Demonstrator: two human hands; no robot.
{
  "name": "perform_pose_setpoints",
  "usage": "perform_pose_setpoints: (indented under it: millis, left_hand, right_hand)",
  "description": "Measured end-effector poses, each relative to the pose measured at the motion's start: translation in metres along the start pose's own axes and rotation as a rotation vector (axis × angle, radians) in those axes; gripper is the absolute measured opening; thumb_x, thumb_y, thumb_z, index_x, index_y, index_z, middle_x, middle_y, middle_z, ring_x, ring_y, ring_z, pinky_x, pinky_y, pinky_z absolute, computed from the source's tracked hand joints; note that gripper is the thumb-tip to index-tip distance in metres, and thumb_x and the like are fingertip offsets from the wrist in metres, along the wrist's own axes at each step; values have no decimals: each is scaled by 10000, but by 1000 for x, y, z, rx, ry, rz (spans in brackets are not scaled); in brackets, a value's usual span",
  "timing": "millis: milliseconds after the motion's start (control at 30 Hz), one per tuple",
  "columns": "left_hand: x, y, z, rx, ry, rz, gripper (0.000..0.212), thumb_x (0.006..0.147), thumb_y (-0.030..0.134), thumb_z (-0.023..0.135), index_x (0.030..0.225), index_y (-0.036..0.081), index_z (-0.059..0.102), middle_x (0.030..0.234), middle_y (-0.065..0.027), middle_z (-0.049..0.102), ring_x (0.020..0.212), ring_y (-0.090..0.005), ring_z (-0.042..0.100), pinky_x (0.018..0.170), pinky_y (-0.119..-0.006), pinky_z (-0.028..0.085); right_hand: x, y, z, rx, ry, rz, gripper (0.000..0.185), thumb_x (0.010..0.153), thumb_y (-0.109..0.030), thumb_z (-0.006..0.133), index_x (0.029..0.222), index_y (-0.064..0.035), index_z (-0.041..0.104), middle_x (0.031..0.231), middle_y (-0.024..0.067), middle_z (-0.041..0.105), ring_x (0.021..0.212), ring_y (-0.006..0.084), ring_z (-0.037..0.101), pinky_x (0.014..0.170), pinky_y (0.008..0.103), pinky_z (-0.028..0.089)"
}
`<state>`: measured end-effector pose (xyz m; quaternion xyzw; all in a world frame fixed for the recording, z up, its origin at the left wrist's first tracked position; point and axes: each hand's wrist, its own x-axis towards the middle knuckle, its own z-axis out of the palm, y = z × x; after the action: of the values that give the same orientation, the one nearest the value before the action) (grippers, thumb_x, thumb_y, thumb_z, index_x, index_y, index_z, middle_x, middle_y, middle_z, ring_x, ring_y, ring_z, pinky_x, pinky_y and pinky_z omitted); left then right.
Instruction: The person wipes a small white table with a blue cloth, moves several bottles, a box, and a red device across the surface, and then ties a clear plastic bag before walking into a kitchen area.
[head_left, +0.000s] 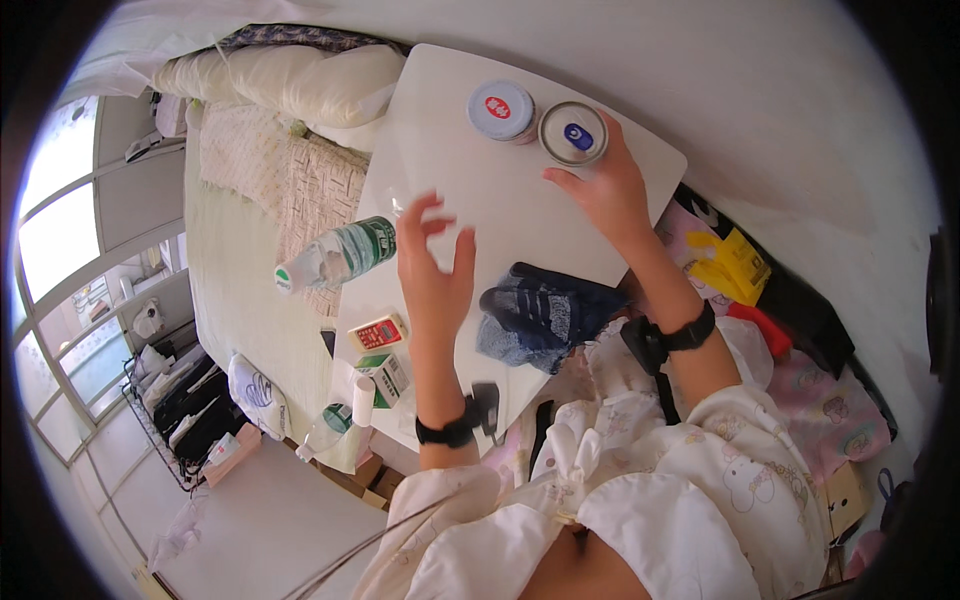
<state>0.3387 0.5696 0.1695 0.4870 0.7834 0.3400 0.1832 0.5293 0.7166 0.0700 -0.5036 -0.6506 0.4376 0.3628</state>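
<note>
A metal can with a blue pull tab stands near the far edge of the white table. My right hand curves around its right and near sides, thumb stretched out in front; the fingertips are hidden behind the can. Just left of the can is a jar with a pale lid bearing a red mark. Over the table's left part, my left hand is raised with fingers apart and holds nothing. A clear plastic water bottle with a green label lies beside that hand.
Folded blue denim cloth lies at the near edge of the white table. A remote control, a green-and-white box and a white cylinder are left of my left forearm. A bed adjoins the table, and a wall rises at the right.
</note>
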Motion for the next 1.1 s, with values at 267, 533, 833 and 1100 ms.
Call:
perform_pose_setpoints:
  millis: [267,533,833,1100]
  left_hand:
    - [-103,-89,-36,-37,220,-478,331,1021,35,714,1335,22,611,1016,-60,673,852,-151,666,790,-316,548]
    - [-113,-75,-26,-21,301,-591,319,1026,67,715,1331,19,631,1077,-88,711,863,-186,696,713,-329,560]
    - [-153,-62,-60,31,386,-618,284,1019,59,715,1291,13,647,1110,-129,715,952,-268,701,823,-396,570]
    - [-187,-66,-60,62,329,-548,251,981,43,733,1227,40,683,1234,-187,666,1174,-415,642,1003,-486,522]
  right_hand:
    - [-22,1,-10,-239,-21,38,936,887,-227,907,1639,-66,372,1582,284,529,1313,402,684,1004,441,597]
    - [-121,-39,-14,-518,-321,-232,1001,938,-229,843,1705,20,250,1731,417,221,1489,578,469,1216,523,456]
    - [-45,-111,116,-244,-648,-353,1135,785,-301,954,1696,-98,308,1630,227,509,1432,436,563,1110,528,522]
    - [-40,-107,173,-118,-565,-420,742,780,-227,952,1375,-68,538,1253,166,709,1158,406,704,958,469,588]
